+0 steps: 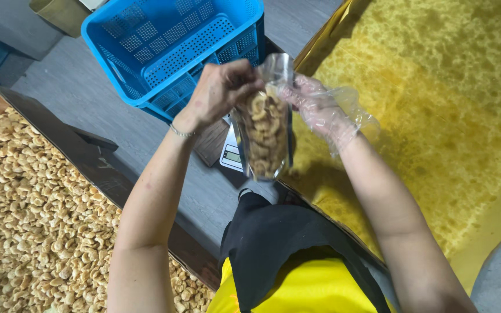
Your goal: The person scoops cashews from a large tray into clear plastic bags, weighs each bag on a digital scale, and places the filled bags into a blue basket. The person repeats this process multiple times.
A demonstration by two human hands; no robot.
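Observation:
A clear plastic pouch filled with pale beige snack pieces hangs upright in front of me, above a small white digital scale. My left hand, bare with a thin bracelet at the wrist, pinches the pouch's top left edge. My right hand, in a loose transparent plastic glove, touches the pouch's top right edge at its opening.
A blue perforated plastic crate stands on the grey floor beyond the hands. At left a dark-rimmed tray holds a heap of the same beige pieces. A large yellow-gold sheet covers the surface at right.

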